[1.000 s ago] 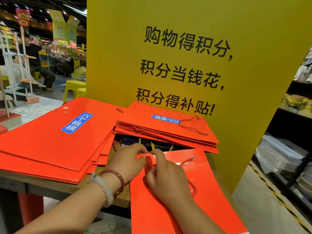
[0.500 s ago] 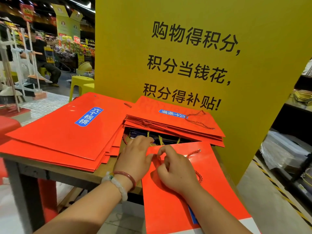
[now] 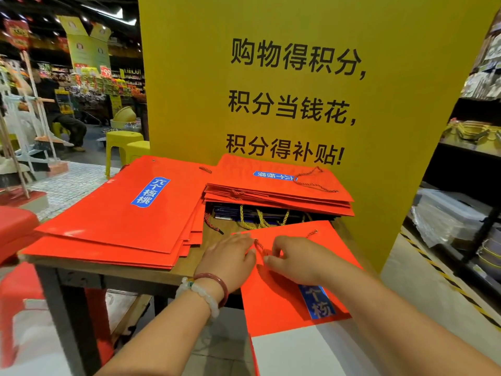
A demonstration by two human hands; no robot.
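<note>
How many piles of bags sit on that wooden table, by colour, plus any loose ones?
Piles of flat red paper bags: 2
Pile of dark blue bags with gold cord handles: 1
Loose red paper bag held by left hand and right hand: 1
Total: 4

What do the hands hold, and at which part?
Left hand and right hand pinch the red cord, at the near bag's top edge.
</note>
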